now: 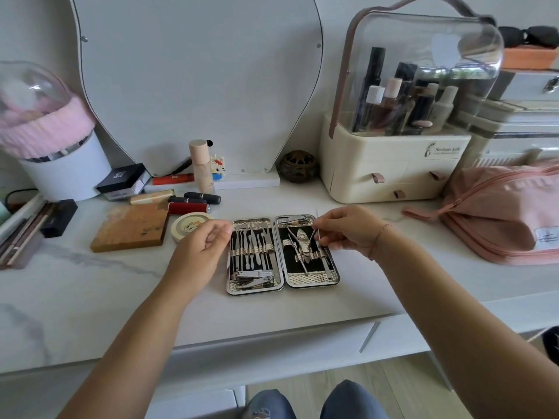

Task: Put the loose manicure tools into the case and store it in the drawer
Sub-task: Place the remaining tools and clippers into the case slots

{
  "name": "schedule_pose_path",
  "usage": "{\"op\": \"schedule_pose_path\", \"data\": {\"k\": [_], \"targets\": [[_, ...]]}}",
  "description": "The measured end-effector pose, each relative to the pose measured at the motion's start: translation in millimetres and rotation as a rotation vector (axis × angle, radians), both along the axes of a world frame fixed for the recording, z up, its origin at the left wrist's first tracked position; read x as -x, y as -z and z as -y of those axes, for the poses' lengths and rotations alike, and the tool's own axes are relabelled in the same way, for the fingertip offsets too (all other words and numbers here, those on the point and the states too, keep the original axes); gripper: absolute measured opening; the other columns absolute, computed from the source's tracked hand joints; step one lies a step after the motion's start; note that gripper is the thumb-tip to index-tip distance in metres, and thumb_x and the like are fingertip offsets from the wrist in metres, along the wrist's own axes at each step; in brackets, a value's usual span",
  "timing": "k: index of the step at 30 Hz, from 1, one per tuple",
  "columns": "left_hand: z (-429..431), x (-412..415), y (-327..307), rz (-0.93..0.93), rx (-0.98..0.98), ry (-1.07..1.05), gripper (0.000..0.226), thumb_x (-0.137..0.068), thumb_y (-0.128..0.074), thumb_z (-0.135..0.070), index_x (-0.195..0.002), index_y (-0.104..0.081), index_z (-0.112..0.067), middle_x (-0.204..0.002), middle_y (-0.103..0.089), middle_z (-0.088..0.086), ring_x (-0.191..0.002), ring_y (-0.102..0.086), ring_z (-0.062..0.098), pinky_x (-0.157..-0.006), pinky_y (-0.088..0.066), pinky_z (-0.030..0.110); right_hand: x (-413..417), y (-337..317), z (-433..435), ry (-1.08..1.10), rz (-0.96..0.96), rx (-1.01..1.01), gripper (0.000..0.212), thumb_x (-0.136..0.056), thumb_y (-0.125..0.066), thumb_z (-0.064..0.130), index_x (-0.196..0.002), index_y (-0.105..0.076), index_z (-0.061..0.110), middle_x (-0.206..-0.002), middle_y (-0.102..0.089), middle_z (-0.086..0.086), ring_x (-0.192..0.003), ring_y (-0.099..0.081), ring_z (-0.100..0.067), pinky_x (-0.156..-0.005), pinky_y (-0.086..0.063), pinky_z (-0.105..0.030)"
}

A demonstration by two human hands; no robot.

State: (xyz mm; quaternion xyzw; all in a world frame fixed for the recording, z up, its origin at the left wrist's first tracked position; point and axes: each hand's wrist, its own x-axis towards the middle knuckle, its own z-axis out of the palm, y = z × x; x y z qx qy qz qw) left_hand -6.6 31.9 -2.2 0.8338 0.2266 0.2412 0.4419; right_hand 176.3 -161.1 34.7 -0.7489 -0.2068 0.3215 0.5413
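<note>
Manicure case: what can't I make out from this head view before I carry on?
- Thin tool in the right hand: too slim to identify; fingers cover its lower end.
- Manicure case, left edge: partly hidden behind the left hand.
- Free slots: tools overlap, too small to count.
- Drawer: only its front shows; inside hidden.

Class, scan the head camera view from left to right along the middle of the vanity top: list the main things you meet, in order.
wooden block → round tin → left hand → open manicure case → right hand, pinching a thin tool → pink zip pouch
</note>
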Motion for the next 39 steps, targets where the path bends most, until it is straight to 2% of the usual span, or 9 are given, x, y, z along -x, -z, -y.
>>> {"op": "schedule_pose_path", "data": {"k": [5, 10, 16, 22, 28, 32, 34, 36, 39], "targets": [[-1.9, -0.5, 1.8, 0.009, 0.02, 0.003, 0.028, -0.091, -0.046, -0.044, -0.107, -0.063, -0.028, -0.104, -0.065, -0.015, -0.1, -0.057, -0.002, -0.074, -0.036, 0.011, 0.8, 6.6, -4.1, 0.05, 0.098, 0.048, 0.01, -0.084, -0.067, 0.011, -0.075, -0.065, 0.007, -0.034, -0.043, 0.009, -0.03, -0.035, -0.002, -0.033, -0.027, -0.012], [-0.6, -0.2, 0.4, 0.017, 0.018, 0.002, 0.029, -0.091, -0.046, -0.043, -0.107, -0.063, -0.027, -0.104, -0.065, -0.015, -0.099, -0.056, -0.006, -0.073, -0.036, 0.009, 0.2, 8.5, -6.3, 0.072, 0.085, 0.03, 0.011, -0.083, -0.067, 0.01, -0.073, -0.064, 0.007, -0.037, -0.043, 0.007, -0.03, -0.034, -0.002, -0.033, -0.026, -0.012], [1.7, 0.6, -1.8, 0.016, 0.013, -0.003, 0.029, -0.091, -0.045, -0.042, -0.107, -0.063, -0.027, -0.102, -0.064, -0.017, -0.097, -0.054, -0.01, -0.065, -0.034, -0.003, -6.1, 10.7, -5.7, 0.034, 0.143, 0.088, 0.016, -0.082, -0.068, 0.012, -0.069, -0.061, 0.007, -0.041, -0.042, 0.002, -0.036, -0.034, -0.01, -0.036, -0.026, -0.016], [2.0, 1.1, -2.7, 0.007, -0.001, 0.005, 0.031, -0.091, -0.044, -0.044, -0.109, -0.062, -0.027, -0.103, -0.063, -0.017, -0.095, -0.052, -0.013, -0.067, -0.034, 0.003, -10.2, 8.4, -6.2, -0.011, 0.219, 0.212, 0.023, -0.084, -0.066, 0.015, -0.063, -0.057, 0.011, -0.046, -0.046, -0.005, -0.042, -0.036, -0.018, -0.042, -0.029, -0.02], [3.7, 0.9, -3.3, 0.019, -0.033, 0.018, 0.03, -0.092, -0.045, -0.04, -0.111, -0.062, -0.023, -0.104, -0.063, -0.014, -0.093, -0.051, -0.014, -0.067, -0.034, -0.004, -14.3, 9.0, 6.0, 0.014, 0.087, 0.077, 0.018, -0.088, -0.059, 0.011, -0.071, -0.056, 0.007, -0.056, -0.054, -0.007, -0.042, -0.04, -0.014, -0.035, -0.031, -0.016], [9.6, 1.4, -3.9, 0.023, -0.16, 0.004, 0.029, -0.091, -0.049, -0.036, -0.112, -0.062, -0.021, -0.104, -0.062, -0.011, -0.095, -0.056, 0.0, -0.073, -0.035, 0.0, -14.1, 12.6, 15.9, 0.023, 0.1, 0.061, 0.017, -0.086, -0.063, 0.014, -0.072, -0.063, 0.005, -0.044, -0.051, 0.002, -0.036, -0.04, -0.007, -0.035, -0.028, -0.015], [14.4, 1.0, -5.7, 0.045, -0.337, 0.014, 0.031, -0.09, -0.052, -0.038, -0.111, -0.062, -0.018, -0.108, -0.063, -0.008, -0.101, -0.055, 0.007, -0.084, -0.038, 0.014, -11.2, 12.0, 13.9, 0.023, 0.108, 0.058, 0.017, -0.086, -0.063, 0.015, -0.072, -0.065, 0.005, -0.047, -0.051, 0.0, -0.037, -0.039, -0.007, -0.036, -0.027, -0.015], [24.5, -1.0, -12.1, 0.057, -0.469, 0.074, 0.034, -0.089, -0.053, -0.045, -0.11, -0.062, -0.02, -0.108, -0.062, -0.01, -0.104, -0.051, 0.005, -0.089, -0.035, 0.021, -8.4, 11.4, 9.5, 0.029, 0.142, 0.073, 0.019, -0.086, -0.064, 0.015, -0.068, -0.064, 0.008, -0.052, -0.052, -0.002, -0.038, -0.039, -0.007, -0.037, -0.028, -0.016], [48.9, -8.6, -24.6, 0.045, -0.501, 0.216, 0.035, -0.083, -0.058, -0.05, -0.106, -0.064, -0.024, -0.103, -0.06, -0.014, -0.103, -0.047, 0.002, -0.089, -0.033, 0.018, -7.0, 10.2, 5.2, 0.03, 0.176, 0.099, 0.02, -0.084, -0.067, 0.016, -0.065, -0.063, 0.011, -0.056, -0.051, -0.004, -0.041, -0.038, -0.009, -0.038, -0.027, -0.016]]}}
